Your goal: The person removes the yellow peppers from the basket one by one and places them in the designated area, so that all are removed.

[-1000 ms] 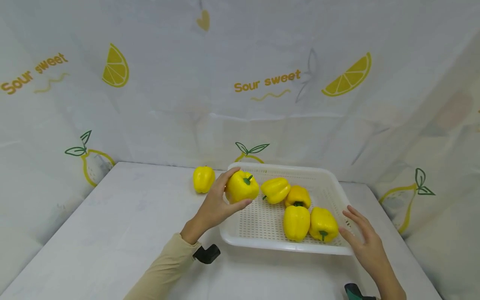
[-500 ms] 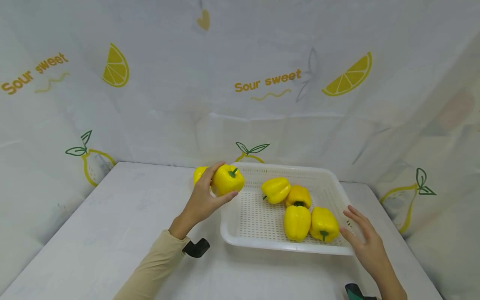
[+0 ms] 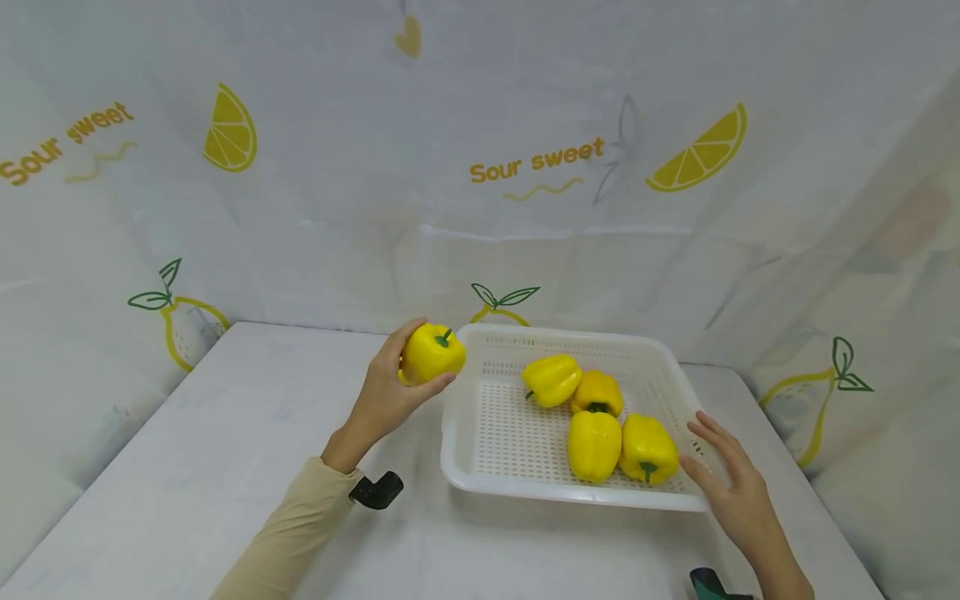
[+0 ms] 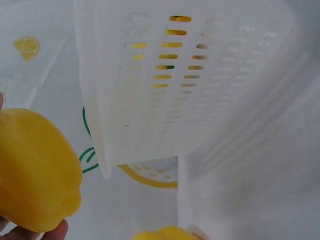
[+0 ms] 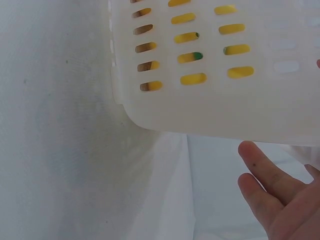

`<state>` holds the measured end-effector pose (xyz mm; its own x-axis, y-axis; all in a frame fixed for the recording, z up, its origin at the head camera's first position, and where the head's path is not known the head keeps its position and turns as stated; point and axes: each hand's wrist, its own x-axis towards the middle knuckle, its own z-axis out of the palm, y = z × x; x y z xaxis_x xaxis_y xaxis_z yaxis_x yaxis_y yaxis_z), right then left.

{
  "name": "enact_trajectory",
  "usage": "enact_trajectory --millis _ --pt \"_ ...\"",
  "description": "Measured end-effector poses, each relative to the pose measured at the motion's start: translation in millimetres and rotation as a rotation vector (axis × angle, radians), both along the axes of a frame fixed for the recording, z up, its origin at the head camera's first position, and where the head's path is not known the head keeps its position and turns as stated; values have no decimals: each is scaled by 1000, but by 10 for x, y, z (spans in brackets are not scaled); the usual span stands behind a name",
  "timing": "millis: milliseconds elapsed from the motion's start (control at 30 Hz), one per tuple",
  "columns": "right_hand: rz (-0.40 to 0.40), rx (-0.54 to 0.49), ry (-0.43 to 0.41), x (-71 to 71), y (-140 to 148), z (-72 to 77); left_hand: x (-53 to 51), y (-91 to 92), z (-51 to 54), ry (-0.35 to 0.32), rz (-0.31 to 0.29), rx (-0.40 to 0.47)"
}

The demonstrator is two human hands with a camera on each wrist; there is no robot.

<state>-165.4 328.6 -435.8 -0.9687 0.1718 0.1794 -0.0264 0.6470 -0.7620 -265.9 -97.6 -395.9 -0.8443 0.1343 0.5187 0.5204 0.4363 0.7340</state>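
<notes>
My left hand [image 3: 378, 392] holds a yellow bell pepper [image 3: 435, 354] with a green stem, thumb below and fingers over its far side, just left of the white plastic basket [image 3: 525, 489]. The held pepper [image 4: 37, 170] shows at the left of the left wrist view. Another yellow pepper [image 4: 165, 234] peeks in at that view's bottom edge; in the head view the hand mostly hides it. At the basket's right side is my right hand [image 3: 738, 483], thumb inside the wall and fingers [image 5: 267, 175] outside.
Several yellow peppers [image 3: 595, 446] lie in the right part of the slotted basket. The white-covered table [image 3: 247, 450] extends left and in front of it. A white curtain [image 3: 337, 192] with lemon prints hangs behind.
My left hand has carried the pepper leftward from over the basket's left side to outside its left rim, passing in front of the standing pepper. The right hand stays in place.
</notes>
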Motion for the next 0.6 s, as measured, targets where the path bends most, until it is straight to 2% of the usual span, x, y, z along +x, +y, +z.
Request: enact_trajectory --millis 267,400,600 --pt "0 -1 10 4 1 3 -45 -99 -7 -15 75 -2" --pt "5 -3 8 8 -1 6 -70 -168 -33 -23 134 -18" --pt "-6 -2 -14 1 3 7 -101 -282 -58 -62 197 -17"
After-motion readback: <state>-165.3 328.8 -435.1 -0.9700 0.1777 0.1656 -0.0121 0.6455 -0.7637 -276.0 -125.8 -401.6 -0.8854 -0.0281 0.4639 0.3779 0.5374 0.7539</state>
